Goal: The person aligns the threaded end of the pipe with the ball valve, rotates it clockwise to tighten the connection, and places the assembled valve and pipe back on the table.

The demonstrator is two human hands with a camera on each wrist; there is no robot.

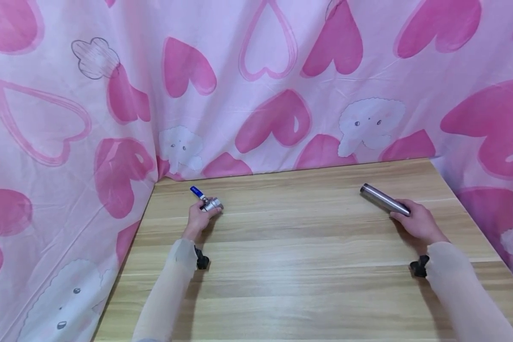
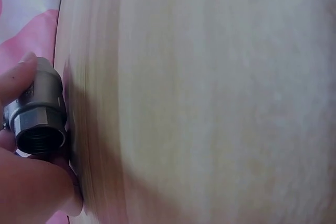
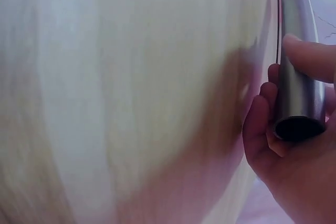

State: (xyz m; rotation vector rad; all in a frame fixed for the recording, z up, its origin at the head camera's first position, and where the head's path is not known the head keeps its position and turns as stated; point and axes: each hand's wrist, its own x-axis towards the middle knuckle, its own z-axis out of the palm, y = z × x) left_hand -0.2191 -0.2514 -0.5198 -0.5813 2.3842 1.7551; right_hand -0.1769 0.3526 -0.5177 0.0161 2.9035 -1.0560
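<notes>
At the left of the table, my left hand (image 1: 198,219) grips a metal ball valve (image 1: 213,204) with a blue lever handle (image 1: 197,192) pointing up and away to the left. The left wrist view shows the valve (image 2: 41,106) with its threaded open end facing the camera and fingers around its body. On the right side, my right hand (image 1: 420,222) holds a steel pipe (image 1: 384,198) near one end, its far end slanting up to the left. In the right wrist view the thumb lies along the hollow pipe (image 3: 299,87), with the other fingers curled behind it.
A wood-grain table (image 1: 278,256) stretches between and in front of both hands. Pink curtains (image 1: 273,114) printed with hearts hang along its back, left and right edges. Each wrist carries a small black camera mount (image 1: 202,260).
</notes>
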